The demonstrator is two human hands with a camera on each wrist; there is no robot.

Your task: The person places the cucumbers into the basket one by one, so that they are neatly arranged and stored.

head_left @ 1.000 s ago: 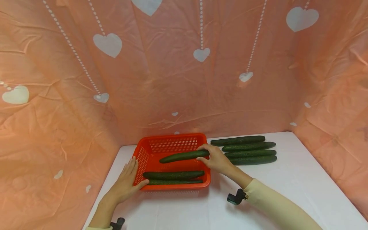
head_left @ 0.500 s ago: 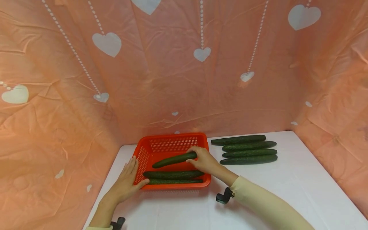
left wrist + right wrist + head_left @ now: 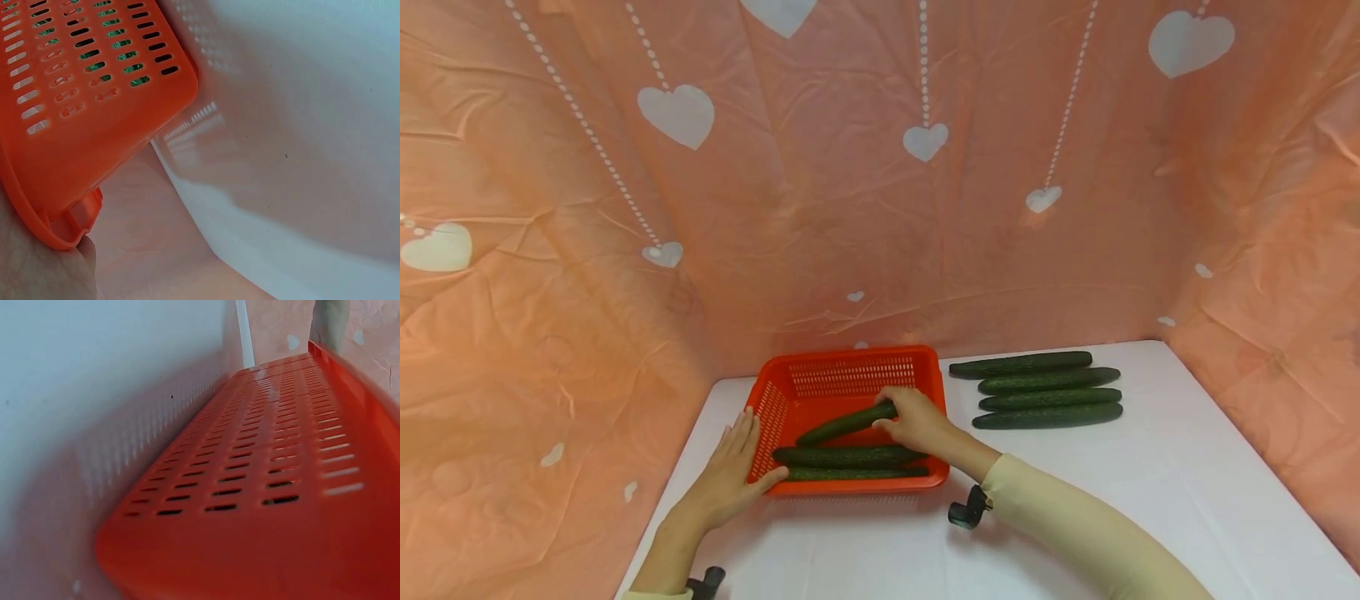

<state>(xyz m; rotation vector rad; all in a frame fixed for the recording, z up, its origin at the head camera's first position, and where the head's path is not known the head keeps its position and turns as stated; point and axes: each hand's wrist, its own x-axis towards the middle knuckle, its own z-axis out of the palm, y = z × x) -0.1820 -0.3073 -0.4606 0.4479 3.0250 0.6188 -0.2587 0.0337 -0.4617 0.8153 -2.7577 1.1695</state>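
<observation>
In the head view, a cucumber slants inside the red plastic basket, its left end low. My right hand reaches over the basket's right side and grips that cucumber by its right end. Two more cucumbers lie along the front wall, the nearer one against it and the other cucumber just behind. My left hand rests on the left rim near the front corner, fingers straight and thumb spread. The left wrist view shows part of that hand at the rim. Basket wall fills much of the right wrist view.
Several cucumbers lie side by side on the white table, right of the basket. A pink sheet with white hearts hangs behind and along both sides. The basket stands close to the back sheet.
My right hand has moved left and farther into the basket with the cucumber, which has tilted and come down closer to the two front ones. My left hand has stayed put.
</observation>
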